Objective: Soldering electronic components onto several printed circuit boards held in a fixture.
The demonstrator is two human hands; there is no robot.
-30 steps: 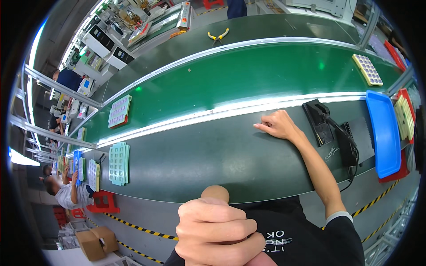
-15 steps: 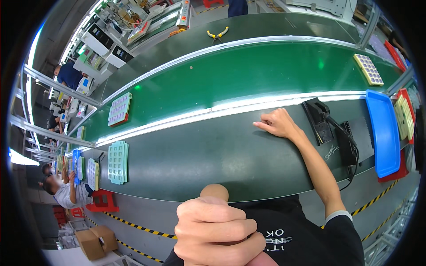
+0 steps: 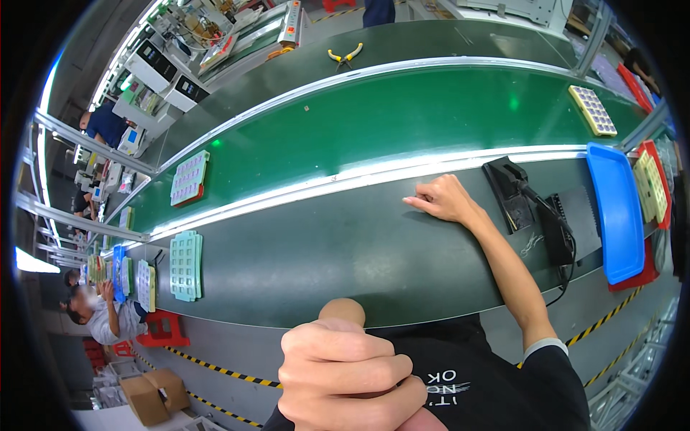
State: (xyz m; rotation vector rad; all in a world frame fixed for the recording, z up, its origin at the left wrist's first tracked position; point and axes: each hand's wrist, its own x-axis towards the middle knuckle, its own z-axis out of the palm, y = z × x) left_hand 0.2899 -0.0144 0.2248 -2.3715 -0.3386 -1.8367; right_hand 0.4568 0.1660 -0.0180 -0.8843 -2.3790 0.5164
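Note:
My left hand (image 3: pixel 348 373) is raised close to the camera at the bottom middle, its fingers curled into a fist. No object shows in it, and its palm side is hidden. Behind it a bent elbow (image 3: pixel 343 312) meets the front edge of the dark green bench (image 3: pixel 323 266). My right hand (image 3: pixel 444 199) rests on the bench near the bright metal rail, fingers curled under and one digit pointing left. Nothing shows in its grasp. To its right lie a black stand (image 3: pixel 509 194) with a corded tool and a blue tray (image 3: pixel 616 215).
Pale green slotted trays (image 3: pixel 186 266) stand at the bench's left end. Beyond the rail, a green belt (image 3: pixel 402 115) carries a tray of purplish parts (image 3: pixel 190 178) and a yellow tray (image 3: pixel 593 110). Yellow-handled pliers (image 3: pixel 346 54) lie farther back. A co-worker (image 3: pixel 115 320) sits far left.
The whole view has shifted slightly, so things sit a little further left. Both my hands keep their poses. The seated co-worker's hand and head have moved a little.

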